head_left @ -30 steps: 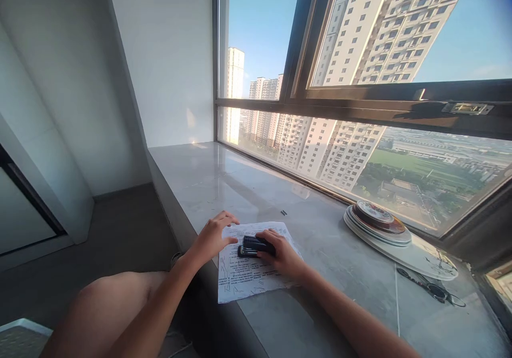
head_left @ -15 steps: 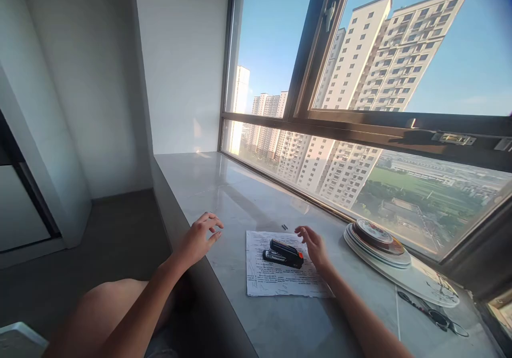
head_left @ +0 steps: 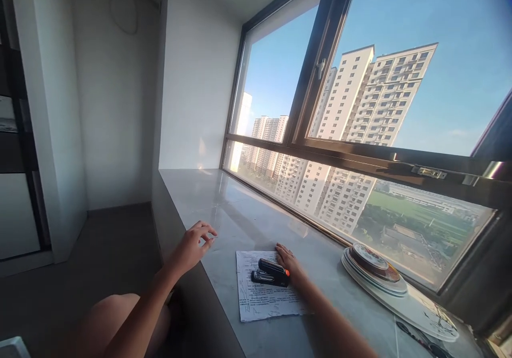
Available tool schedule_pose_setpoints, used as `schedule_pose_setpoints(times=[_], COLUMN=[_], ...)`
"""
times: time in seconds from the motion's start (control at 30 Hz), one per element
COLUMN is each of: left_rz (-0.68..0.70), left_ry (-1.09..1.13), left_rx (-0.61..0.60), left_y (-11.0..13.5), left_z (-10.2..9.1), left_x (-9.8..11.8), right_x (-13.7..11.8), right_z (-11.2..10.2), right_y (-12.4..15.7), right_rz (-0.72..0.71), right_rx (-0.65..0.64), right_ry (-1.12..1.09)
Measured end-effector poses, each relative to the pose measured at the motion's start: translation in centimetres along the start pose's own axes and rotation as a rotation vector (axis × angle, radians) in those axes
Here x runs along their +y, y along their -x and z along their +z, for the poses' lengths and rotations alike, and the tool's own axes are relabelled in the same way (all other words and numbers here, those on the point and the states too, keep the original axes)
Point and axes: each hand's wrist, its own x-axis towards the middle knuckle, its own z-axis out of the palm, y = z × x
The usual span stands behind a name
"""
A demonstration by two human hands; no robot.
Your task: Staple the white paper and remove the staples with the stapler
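Observation:
A black stapler (head_left: 271, 272) with an orange end lies on a printed sheet of paper (head_left: 264, 294) on the marble window ledge (head_left: 224, 208). My right hand (head_left: 291, 264) rests flat on the ledge right behind the stapler, fingers stretched out and touching its far end. My left hand (head_left: 192, 245) hovers over the ledge's near edge to the left of the paper, fingers loosely curled and apart, holding nothing.
A stack of patterned plates (head_left: 376, 272) sits to the right by the window glass, with a larger white plate (head_left: 428, 310) beneath. A dark cord lies at the far right. My bare knee (head_left: 112, 326) is below the ledge. The floor lies to the left.
My right hand let go of the stapler a second ago and now lies flat behind it. My left hand lifted off the paper and moved left. The view tilted upward.

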Motion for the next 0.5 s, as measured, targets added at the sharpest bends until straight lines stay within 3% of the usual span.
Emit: schedule_pose_setpoints(times=[0.2, 0.3, 0.4, 0.5], left_rz=[-0.080, -0.086, -0.081, -0.086], left_ry=[-0.007, -0.026, -0.052, -0.063], left_rx=[-0.053, -0.070, -0.078, -0.094], left_y=[0.2, 0.3, 0.3, 0.4], left_z=[0.8, 1.0, 1.1, 1.1], left_x=[-0.9, -0.8, -0.8, -0.7], right_x=[-7.6, -11.4, -13.5, -14.1], right_z=[1.4, 2.2, 2.7, 3.0], right_y=[-2.9, -4.5, -5.6, -5.8], right_rz=[0.159, 0.163, 0.141, 0.136], right_rx=[-0.170, -0.239, -0.230, -0.216], right_ry=[-0.029, -0.047, -0.046, -0.029])
